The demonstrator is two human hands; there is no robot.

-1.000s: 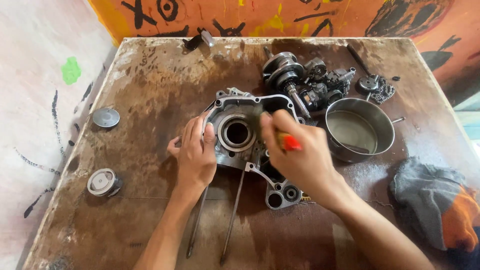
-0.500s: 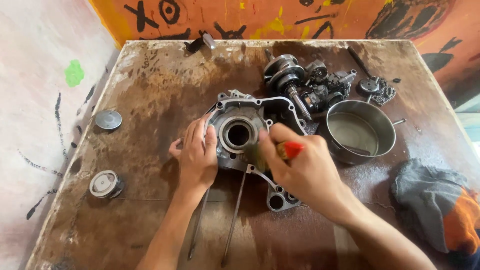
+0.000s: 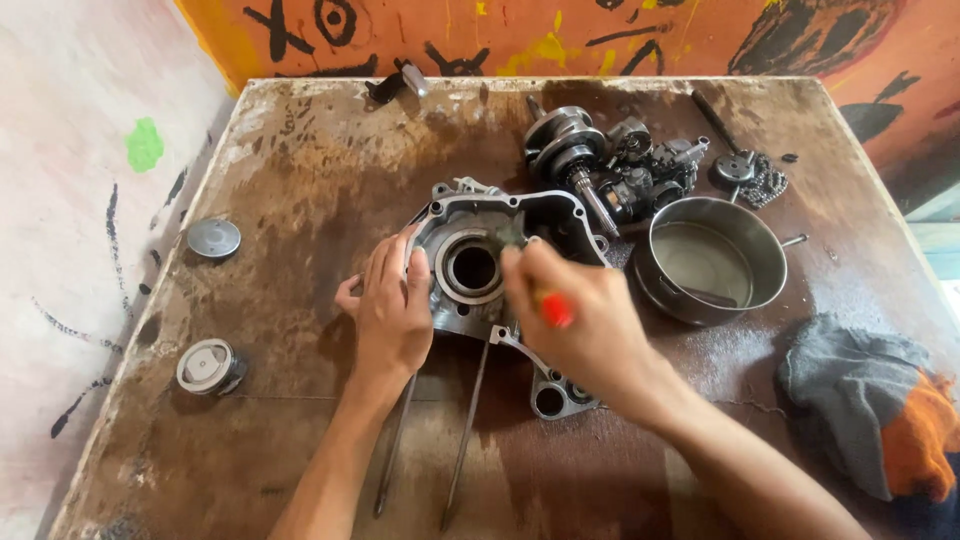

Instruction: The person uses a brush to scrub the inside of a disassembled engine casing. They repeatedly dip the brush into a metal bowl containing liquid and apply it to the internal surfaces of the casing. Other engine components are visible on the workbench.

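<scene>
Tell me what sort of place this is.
Likely a small engine repair workshop: a stained metal workbench, an engine case half, a crankshaft and a metal bowl holding liquid.

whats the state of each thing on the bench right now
engine case: flat on the bench, round bore open
left hand: pressed on the case's left edge
right hand: gripping a red-handled brush
metal bowl: upright, holding liquid
crankshaft: lying loose behind the case
rag: crumpled
two long rods: lying flat

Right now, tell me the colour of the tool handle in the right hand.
Red handle, gripped by the right hand; head view.
</scene>
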